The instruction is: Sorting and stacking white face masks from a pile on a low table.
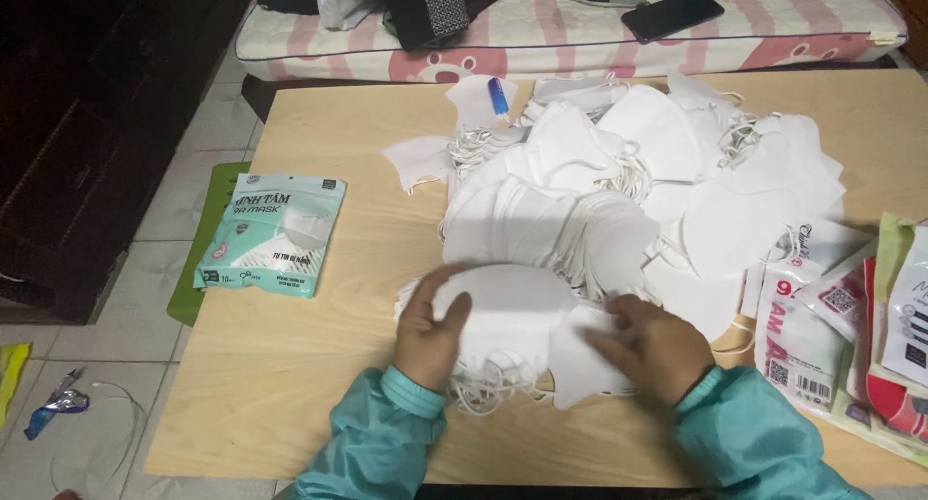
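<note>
A large heap of white folded face masks [619,171] covers the middle and back of a light wooden table [290,365]. My left hand [430,331] rests on a small stack of white masks [512,311] at the table's front, fingers bent over its left edge. My right hand [652,345] presses on a single white mask [580,365] beside that stack. Both arms wear teal sleeves. White ear loops trail out under the stack toward the front edge.
A teal and white sealed mask pack [274,234] lies at the table's left edge over a green board. Several printed empty bags [851,326] lie at the right. A blue lighter [498,96] sits at the back. A black phone [672,14] lies on the mattress behind.
</note>
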